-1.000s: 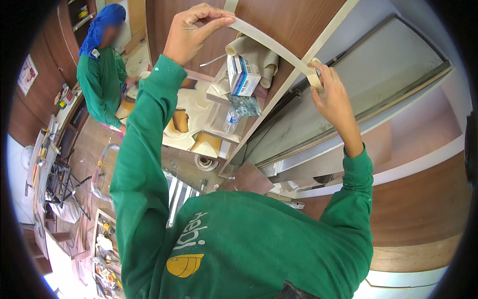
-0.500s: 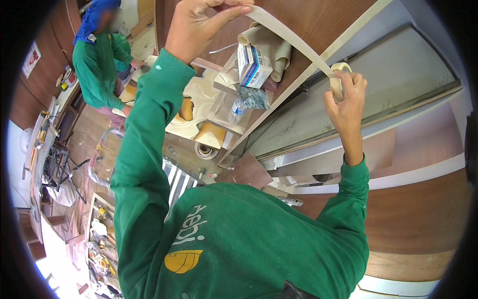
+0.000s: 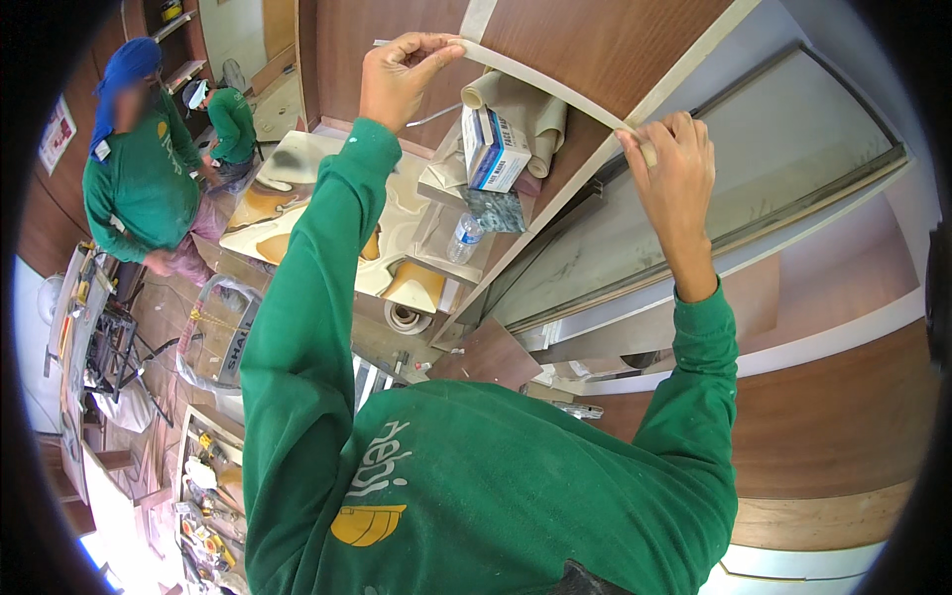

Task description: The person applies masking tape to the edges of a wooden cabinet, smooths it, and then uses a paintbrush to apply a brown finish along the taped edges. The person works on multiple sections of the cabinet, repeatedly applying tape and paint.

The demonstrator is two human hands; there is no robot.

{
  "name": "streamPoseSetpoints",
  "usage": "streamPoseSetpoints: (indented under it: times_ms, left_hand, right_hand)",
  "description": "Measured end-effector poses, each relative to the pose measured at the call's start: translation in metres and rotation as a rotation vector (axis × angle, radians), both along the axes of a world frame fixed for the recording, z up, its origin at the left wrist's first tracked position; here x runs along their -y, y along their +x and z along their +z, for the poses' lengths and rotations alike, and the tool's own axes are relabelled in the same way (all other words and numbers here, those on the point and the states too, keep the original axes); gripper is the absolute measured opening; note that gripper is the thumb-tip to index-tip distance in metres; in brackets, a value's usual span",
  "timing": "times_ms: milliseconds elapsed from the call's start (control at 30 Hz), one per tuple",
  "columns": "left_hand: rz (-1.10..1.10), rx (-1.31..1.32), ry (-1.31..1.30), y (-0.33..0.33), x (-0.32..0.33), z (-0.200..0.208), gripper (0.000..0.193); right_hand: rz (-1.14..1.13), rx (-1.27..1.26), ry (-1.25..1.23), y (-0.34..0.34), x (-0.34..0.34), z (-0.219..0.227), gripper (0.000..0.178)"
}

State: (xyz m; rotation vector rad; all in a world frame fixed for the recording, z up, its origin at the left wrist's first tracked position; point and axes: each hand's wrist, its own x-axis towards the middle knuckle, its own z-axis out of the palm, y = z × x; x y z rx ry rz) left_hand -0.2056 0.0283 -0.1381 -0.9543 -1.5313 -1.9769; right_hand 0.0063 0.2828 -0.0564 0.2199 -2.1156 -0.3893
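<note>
A strip of pale masking tape (image 3: 551, 85) stretches between my two raised hands, along the lower edge of a brown wood-grain panel (image 3: 595, 45). My left hand (image 3: 405, 81) pinches one end of it between thumb and fingers. At the other end, my right hand (image 3: 676, 178) is closed around the tape roll (image 3: 649, 154), which the fingers mostly cover. Whether the strip touches the panel, I cannot tell. Just below the strip, a white and blue carton (image 3: 496, 151) stands beside rolled beige sheets (image 3: 540, 124) on a shelf.
A plastic water bottle (image 3: 465, 238) stands below the carton. To the right leans a large grey panel (image 3: 754, 188). A co-worker (image 3: 149, 188) stands at far left, another person (image 3: 230, 124) behind. A patterned tabletop (image 3: 297, 213) lies beyond my left arm; a tool-filled tray (image 3: 210, 496) is lower left.
My left hand has come lower and my right hand slightly left, bringing the strip closer to level. The co-worker has shifted left and turned; the person behind shows more.
</note>
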Motion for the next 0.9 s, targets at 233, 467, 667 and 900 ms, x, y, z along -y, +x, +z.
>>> streamPoseSetpoints:
  times_ms: [233,467,667,900]
  left_hand:
    - [0.120,0.000,0.057,0.017,0.000,0.018,0.048]
    - [0.358,-0.189,-0.003,0.023,-0.003,0.020,0.057]
    - [0.443,-0.237,0.010,0.024,-0.009,0.023,0.056]
    - [0.533,-0.307,-0.021,0.020,-0.012,0.018,0.057]
  right_hand:
    - [0.017,-0.001,-0.033,-0.004,0.002,0.011,0.021]
    - [-0.013,0.009,-0.002,-0.005,-0.002,0.016,0.023]
    - [-0.016,0.025,-0.001,-0.005,-0.002,0.018,0.024]
    - [-0.016,0.045,-0.009,-0.004,-0.003,0.019,0.025]
